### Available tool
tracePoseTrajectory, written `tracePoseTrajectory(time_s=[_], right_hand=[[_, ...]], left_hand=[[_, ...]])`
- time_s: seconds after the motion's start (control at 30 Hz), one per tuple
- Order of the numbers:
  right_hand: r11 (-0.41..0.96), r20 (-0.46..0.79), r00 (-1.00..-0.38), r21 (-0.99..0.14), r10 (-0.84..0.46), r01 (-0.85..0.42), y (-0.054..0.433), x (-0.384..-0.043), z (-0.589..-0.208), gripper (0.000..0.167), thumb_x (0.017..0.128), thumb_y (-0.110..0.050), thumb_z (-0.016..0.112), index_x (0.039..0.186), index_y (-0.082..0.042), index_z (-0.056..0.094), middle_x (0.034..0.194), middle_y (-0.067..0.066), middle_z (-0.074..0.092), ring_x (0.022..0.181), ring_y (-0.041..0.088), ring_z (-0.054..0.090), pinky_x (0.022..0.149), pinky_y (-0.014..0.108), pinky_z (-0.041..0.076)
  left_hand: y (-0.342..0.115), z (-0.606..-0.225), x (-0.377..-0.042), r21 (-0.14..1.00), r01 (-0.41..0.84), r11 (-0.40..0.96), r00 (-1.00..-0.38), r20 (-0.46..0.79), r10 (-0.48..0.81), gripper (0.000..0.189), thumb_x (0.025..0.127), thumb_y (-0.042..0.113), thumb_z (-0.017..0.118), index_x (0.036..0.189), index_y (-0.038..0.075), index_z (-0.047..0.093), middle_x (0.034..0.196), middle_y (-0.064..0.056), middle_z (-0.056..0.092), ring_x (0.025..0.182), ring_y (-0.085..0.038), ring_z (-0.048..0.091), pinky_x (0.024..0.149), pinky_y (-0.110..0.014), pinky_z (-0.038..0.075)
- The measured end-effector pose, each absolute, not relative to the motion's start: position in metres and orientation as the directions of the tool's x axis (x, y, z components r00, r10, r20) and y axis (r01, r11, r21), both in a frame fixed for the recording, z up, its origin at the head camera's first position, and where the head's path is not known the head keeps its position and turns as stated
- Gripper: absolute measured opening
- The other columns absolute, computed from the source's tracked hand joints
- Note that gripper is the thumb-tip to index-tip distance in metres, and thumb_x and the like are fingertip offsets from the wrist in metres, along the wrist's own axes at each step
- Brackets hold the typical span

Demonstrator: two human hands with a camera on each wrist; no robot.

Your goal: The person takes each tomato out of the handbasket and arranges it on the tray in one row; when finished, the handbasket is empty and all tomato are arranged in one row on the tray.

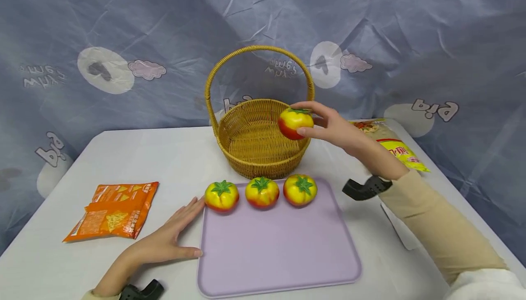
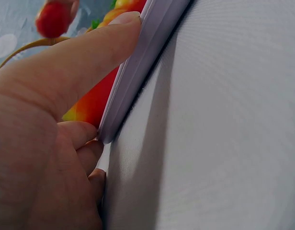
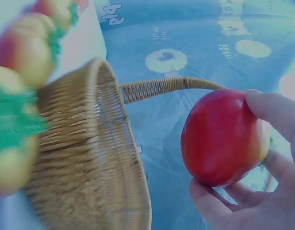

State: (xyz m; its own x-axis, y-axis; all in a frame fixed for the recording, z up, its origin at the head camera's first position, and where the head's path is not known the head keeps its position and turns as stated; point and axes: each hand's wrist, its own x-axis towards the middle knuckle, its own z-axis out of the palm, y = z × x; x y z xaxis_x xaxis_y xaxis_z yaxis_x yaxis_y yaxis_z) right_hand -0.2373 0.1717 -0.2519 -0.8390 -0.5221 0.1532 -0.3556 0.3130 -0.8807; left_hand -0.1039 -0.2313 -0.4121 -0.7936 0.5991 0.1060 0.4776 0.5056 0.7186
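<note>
My right hand (image 1: 334,128) grips a red-and-yellow toy tomato (image 1: 294,123) between thumb and fingers, above the right side of a woven basket (image 1: 267,171). In the right wrist view the tomato's (image 3: 221,139) smooth red underside shows, apart from the basket's rim. Three similar tomatoes with green leafy tops, a left one (image 1: 222,196), a middle one (image 1: 262,193) and a right one (image 1: 300,190), sit in a row along the far edge of a lilac tray (image 1: 279,254). My left hand (image 1: 164,240), fingers extended, touches the tray's left edge; its thumb tip is at the rim.
Orange snack packets (image 1: 115,211) lie to the left on the white table (image 1: 172,154). A yellow food bag (image 1: 394,147) lies at the back right, partly behind my right arm. The basket's tall handle (image 1: 259,48) arches up before a grey-blue printed cloth (image 1: 185,26).
</note>
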Motion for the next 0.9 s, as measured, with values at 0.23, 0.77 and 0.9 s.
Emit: tracePoseTrajectory(time_s=[0.23,0.77,0.9], right_hand=[[0.356,0.093,-0.894,-0.895,-0.439,-0.268,0.217,-0.190,-0.284,0.055,0.091,-0.015,0.062,0.140,-0.011,0.039,0.141,0.009,0.034,0.128,0.039,0.033,0.092,0.039,0.044],[0.378,0.039,-0.893,-0.897,-0.448,-0.229,0.253,-0.165,-0.346,0.061,0.088,-0.012,0.067,0.140,-0.007,0.036,0.141,0.014,0.035,0.125,0.039,0.035,0.095,0.017,0.035],[0.394,0.041,-0.877,-0.883,-0.478,-0.256,0.251,-0.165,-0.354,0.064,0.087,-0.012,0.068,0.141,-0.006,0.034,0.142,0.014,0.035,0.127,0.039,0.034,0.104,0.036,0.029]], left_hand=[[-0.232,-0.410,-0.104,0.720,0.477,0.504,-0.792,0.103,0.602,0.098,0.077,0.040,0.075,0.151,0.018,0.015,0.155,-0.007,0.011,0.139,-0.035,0.003,0.105,-0.015,-0.005],[-0.231,-0.410,-0.106,0.728,0.463,0.506,-0.794,0.087,0.602,0.099,0.077,0.040,0.076,0.151,0.018,0.015,0.155,-0.007,0.010,0.139,-0.033,0.002,0.104,-0.014,-0.006],[-0.232,-0.410,-0.105,0.727,0.456,0.513,-0.798,0.080,0.597,0.098,0.077,0.040,0.075,0.151,0.019,0.015,0.155,-0.006,0.011,0.139,-0.033,0.002,0.104,-0.013,-0.005]])
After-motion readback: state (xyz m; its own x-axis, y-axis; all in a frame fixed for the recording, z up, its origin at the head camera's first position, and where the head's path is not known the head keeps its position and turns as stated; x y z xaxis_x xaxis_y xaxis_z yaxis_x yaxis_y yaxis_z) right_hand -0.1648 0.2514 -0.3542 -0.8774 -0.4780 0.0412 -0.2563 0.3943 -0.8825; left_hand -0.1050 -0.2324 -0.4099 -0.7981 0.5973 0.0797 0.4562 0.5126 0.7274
